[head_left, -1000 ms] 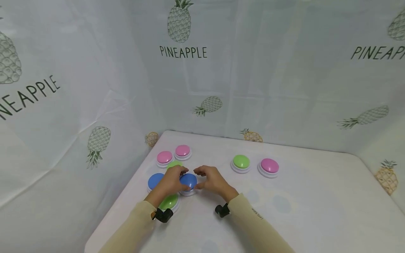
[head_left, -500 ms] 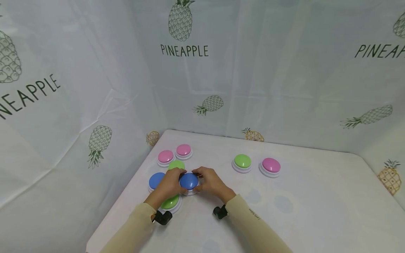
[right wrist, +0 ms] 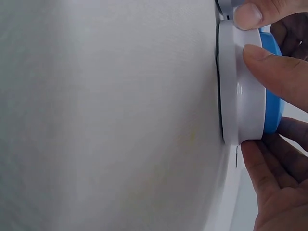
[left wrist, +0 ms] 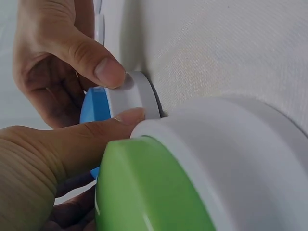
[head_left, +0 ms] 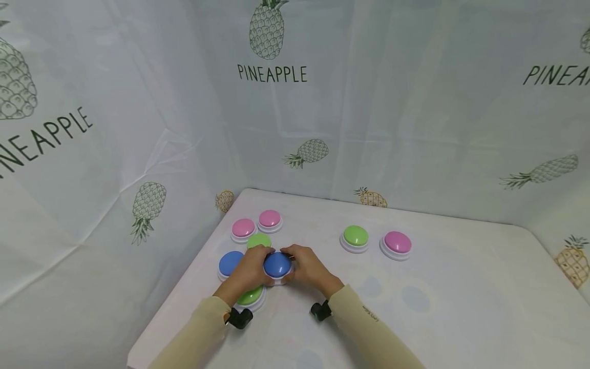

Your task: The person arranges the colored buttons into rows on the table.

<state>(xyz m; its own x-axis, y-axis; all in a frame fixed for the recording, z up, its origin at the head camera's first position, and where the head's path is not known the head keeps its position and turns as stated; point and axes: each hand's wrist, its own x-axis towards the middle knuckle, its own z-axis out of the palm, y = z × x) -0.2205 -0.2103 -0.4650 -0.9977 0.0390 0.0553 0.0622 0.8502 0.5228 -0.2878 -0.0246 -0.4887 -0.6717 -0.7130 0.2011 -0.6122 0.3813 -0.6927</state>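
White tabletop (head_left: 461, 292), my remote view.
Left hand (head_left: 251, 267) and right hand (head_left: 311, 265), both curled, grip opposite sides of the round, blue-domed white plastic button (head_left: 277, 265) between them.

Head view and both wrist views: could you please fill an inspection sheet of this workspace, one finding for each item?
Surface: white table, faint grey spots.
Job's things: held blue button, white base gripped; lifted or resting, cannot tell.
Other buttons: three pink buttons, three green buttons, second blue button.
Other clutter: nothing seen.
Grippers: left hand and right hand both hold the same button.
Cables: nothing seen.
Surroundings: pale cloth with pineapple prints.
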